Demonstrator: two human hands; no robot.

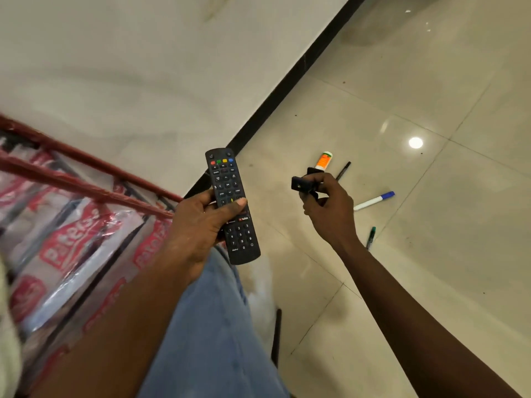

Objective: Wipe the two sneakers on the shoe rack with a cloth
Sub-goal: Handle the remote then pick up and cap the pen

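Observation:
My left hand (201, 225) grips a black TV remote (231, 205) held upright over my lap, thumb across its middle buttons. To its right, my right hand (327, 208) pinches a small black clip-like object (301, 183) above the tiled floor. A red-framed rack (80, 173) wrapped in printed plastic runs along the left side, against the wall. No sneakers and no cloth are in view.
On the glossy floor tiles lie an orange and white tube (324, 160), a black pen (343, 170), a blue-capped white marker (373, 201) and a green pen (371, 237). A black skirting strip (287, 84) edges the pale wall. My blue jeans (212, 326) fill the bottom centre.

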